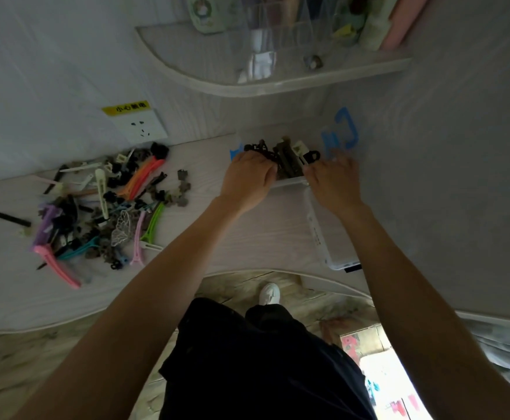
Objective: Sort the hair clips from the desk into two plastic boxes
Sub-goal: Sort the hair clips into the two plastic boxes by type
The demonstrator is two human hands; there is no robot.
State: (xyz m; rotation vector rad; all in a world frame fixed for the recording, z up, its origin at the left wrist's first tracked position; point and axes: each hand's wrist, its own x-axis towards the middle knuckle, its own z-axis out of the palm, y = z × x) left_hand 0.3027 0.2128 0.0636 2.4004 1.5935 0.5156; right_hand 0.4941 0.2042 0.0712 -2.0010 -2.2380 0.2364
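A clear plastic box [290, 182] with blue latches stands at the back of the desk and holds dark brown and black hair clips [287, 157]. My left hand [249, 174] grips the box's left end and my right hand [332, 181] grips its right end, close to a blue latch [343, 131]. A second clear box or lid [329, 237] lies flat just in front, by the desk's edge. A loose pile of hair clips [105, 210] in pink, green, orange, purple, white and black is spread over the desk's left side.
A wall socket [141, 127] with a yellow label sits above the pile. A curved shelf [278, 77] with clear organisers and bottles hangs above the box. The desk's [247, 237] front edge curves inward; my legs and a white shoe [269, 294] are below it.
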